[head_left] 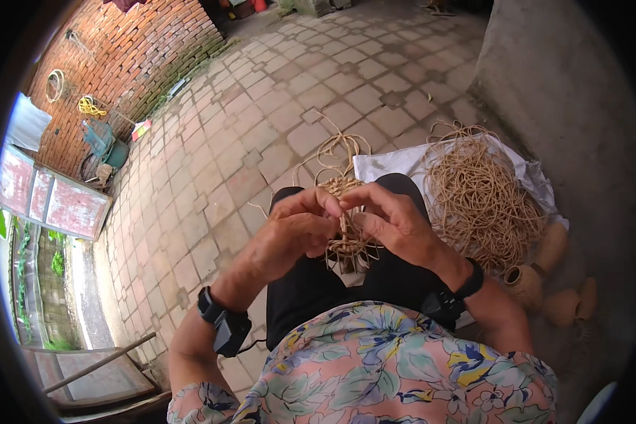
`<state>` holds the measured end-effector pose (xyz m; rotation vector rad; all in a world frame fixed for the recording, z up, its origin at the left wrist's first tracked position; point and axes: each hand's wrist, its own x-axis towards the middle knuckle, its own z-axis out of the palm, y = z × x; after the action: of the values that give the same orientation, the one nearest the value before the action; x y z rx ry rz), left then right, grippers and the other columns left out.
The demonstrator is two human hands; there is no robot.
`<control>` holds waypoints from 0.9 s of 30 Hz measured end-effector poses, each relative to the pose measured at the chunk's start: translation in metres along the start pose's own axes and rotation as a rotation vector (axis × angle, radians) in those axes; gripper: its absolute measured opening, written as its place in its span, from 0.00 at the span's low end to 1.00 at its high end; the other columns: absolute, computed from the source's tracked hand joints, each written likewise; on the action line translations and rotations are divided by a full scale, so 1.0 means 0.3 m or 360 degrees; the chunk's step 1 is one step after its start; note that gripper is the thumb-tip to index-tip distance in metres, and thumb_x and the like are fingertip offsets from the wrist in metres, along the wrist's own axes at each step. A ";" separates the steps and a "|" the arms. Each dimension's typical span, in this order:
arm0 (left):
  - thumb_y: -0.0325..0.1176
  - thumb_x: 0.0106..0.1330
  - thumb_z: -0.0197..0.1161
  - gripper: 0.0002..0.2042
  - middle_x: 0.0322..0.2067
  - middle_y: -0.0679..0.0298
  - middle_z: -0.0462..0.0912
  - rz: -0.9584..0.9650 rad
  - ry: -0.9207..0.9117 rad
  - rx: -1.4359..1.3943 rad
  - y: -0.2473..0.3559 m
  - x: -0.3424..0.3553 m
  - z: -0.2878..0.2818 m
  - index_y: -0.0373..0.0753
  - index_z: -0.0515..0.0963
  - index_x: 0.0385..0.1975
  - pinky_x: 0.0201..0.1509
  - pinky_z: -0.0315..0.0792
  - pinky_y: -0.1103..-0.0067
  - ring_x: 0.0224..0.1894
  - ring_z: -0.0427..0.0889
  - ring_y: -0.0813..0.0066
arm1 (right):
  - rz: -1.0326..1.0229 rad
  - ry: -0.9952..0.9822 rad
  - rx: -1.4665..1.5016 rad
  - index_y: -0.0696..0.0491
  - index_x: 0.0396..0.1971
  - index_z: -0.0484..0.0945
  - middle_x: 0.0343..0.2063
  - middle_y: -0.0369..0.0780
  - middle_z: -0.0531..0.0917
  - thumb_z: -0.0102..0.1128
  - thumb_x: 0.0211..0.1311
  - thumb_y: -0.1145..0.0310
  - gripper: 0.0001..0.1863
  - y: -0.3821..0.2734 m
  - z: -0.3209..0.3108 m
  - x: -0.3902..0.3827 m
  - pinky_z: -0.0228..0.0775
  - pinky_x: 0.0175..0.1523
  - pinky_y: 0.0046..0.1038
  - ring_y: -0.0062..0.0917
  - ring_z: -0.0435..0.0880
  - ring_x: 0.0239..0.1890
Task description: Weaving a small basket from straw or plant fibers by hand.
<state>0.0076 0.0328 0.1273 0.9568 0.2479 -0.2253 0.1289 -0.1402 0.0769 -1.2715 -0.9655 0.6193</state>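
Observation:
A small woven piece of tan cord (349,249), with thin strands sticking out round it, sits between my thighs. My left hand (287,233) pinches cord at its top, fingers curled, near the middle of the view. My right hand (394,225) also pinches the strands there, its fingertips close to my left ones. Behind my fingers a wider braided section (338,185) partly shows, and loose loops of the same cord (343,141) trail onto the paving beyond my knees. Exactly which strand each fingertip grips is hidden.
A large tangled cord heap (473,201) lies on a white sack (378,164) at my right, beside several tan hollow objects (523,286) and a concrete wall (544,92). Paving (212,141) stretches ahead to a brick wall (113,49) with hung coils, a bucket and leaning panels (46,187).

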 end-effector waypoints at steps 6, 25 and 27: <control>0.28 0.71 0.56 0.07 0.35 0.64 0.82 0.0540 0.0162 0.0687 0.094 -0.072 -0.011 0.39 0.76 0.45 0.26 0.69 0.88 0.25 0.74 0.89 | 0.0146 -0.0037 0.0240 0.59 0.44 0.81 0.26 0.31 0.80 0.55 0.72 0.66 0.12 -0.063 0.051 -0.011 0.67 0.30 0.16 0.10 0.74 0.26; 0.30 0.67 0.56 0.16 0.30 0.60 0.83 0.1123 0.0572 0.2046 -0.125 -0.038 -0.112 0.41 0.71 0.55 0.26 0.71 0.73 0.25 0.80 0.68 | 0.0114 0.0108 -0.1138 0.56 0.24 0.78 0.17 0.45 0.79 0.62 0.53 0.71 0.05 -0.021 0.038 0.022 0.71 0.27 0.33 0.37 0.80 0.19; 0.28 0.65 0.56 0.18 0.29 0.58 0.83 0.1090 0.0484 0.2351 -0.080 -0.026 -0.082 0.42 0.71 0.56 0.26 0.71 0.71 0.24 0.81 0.63 | 0.0071 0.0014 -0.1178 0.55 0.24 0.78 0.19 0.46 0.81 0.62 0.54 0.69 0.05 -0.002 0.047 0.038 0.72 0.29 0.37 0.42 0.82 0.22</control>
<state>-0.0096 0.0404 0.0974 2.4732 -0.0317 0.4691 0.1222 -0.1237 0.0804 -1.9449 -1.2140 0.2842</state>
